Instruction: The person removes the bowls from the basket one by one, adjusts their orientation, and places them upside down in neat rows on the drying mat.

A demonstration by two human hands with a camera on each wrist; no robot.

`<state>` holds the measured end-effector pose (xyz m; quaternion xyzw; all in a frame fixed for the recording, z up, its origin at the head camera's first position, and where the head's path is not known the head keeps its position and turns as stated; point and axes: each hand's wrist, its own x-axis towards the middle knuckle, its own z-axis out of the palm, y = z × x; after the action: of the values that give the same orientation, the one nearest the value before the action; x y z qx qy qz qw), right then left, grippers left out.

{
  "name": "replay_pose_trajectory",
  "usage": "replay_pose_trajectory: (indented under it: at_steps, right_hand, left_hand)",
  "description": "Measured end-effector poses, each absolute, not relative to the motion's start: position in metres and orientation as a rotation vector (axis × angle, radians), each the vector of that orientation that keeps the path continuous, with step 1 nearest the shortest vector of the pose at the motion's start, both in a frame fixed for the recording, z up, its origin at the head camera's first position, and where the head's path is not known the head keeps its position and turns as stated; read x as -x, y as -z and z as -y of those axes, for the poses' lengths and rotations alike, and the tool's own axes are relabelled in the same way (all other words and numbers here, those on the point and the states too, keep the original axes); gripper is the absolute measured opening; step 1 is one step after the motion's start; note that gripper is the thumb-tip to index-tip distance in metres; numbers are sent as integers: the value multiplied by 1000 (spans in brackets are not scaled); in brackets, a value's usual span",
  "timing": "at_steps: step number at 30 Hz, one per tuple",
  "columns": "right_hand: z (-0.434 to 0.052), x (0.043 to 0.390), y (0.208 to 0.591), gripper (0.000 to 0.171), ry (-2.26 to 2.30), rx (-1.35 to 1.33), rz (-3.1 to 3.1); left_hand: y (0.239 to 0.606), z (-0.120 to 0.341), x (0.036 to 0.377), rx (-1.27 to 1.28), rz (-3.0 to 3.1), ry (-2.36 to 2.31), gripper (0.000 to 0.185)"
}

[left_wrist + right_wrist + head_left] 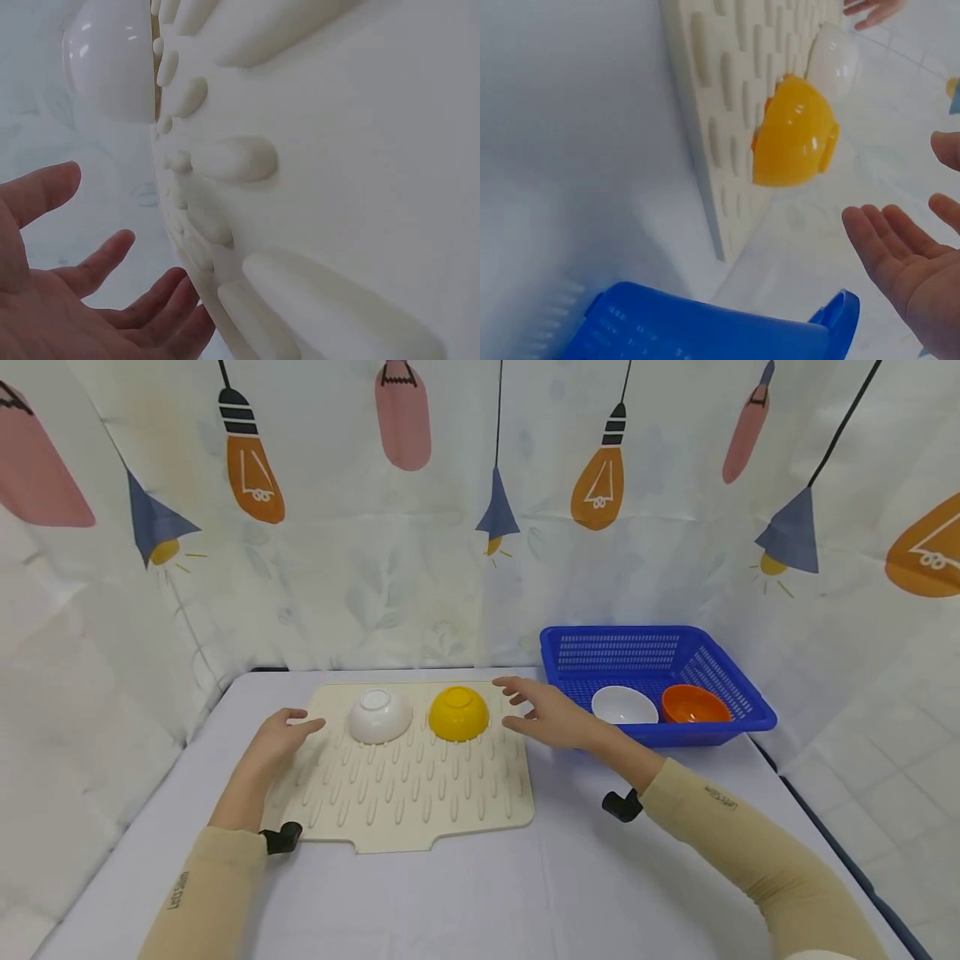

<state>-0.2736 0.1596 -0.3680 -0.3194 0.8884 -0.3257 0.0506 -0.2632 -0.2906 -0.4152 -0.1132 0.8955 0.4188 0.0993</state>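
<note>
A white bowl and a yellow bowl lie upside down, side by side, on the far part of a cream drying board with raised ridges. My left hand is over the board's left edge, fingers spread and holding nothing; the left wrist view shows its fingertips right at that edge. To the right of the yellow bowl, my right hand hovers with loosely bent fingers and nothing in them. The right wrist view shows a gap between those fingers and the yellow bowl.
At the back right stands a blue plastic basket holding a white bowl and an orange bowl. A white cloth covers the table. Behind it hangs a patterned curtain.
</note>
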Motion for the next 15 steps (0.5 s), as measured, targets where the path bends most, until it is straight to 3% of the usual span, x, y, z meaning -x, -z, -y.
replay_pose_trajectory:
  at_steps: [11, 15]
  right_hand:
    - [-181, 277, 353, 62, 1110, 932, -2743]
    - [-189, 279, 347, 61, 1135, 903, -2758]
  left_hand:
    - [417, 301, 267, 364, -2607, -1229, 85]
    - [420, 306, 269, 345, -2603, -1253, 78]
